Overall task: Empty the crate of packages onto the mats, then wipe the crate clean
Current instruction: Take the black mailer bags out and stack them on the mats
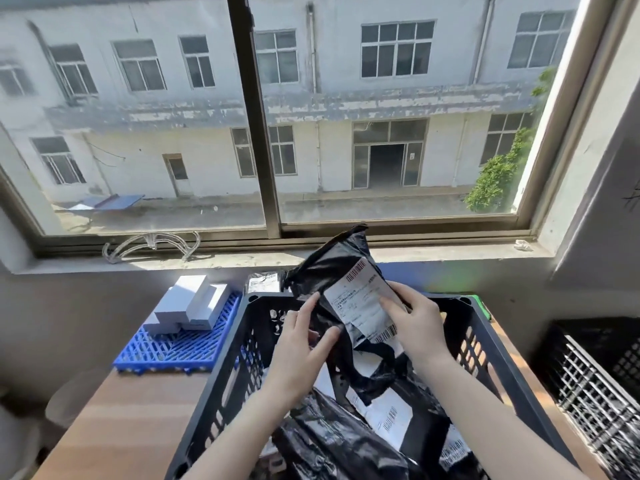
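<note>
A black plastic crate (221, 382) stands on the wooden table in front of me, with several black packages (346, 441) bearing white labels inside. Above the crate I hold up one black package (332, 268) with a white shipping label. My left hand (304, 344) grips its left lower edge, thumb on the front. My right hand (415, 323) holds its right side, fingers curled on the label. A blue grid mat (173, 348) lies left of the crate with white boxes (190, 306) stacked on it. Another black package (263, 282) lies beyond the crate's far rim.
A window sill (450, 252) runs behind the table with a clear plastic hanger (152, 244) on it. A second black crate (595, 375) stands at the right, off the table. A green edge (483, 306) shows behind the crate's right corner. Bare table (131, 420) lies left.
</note>
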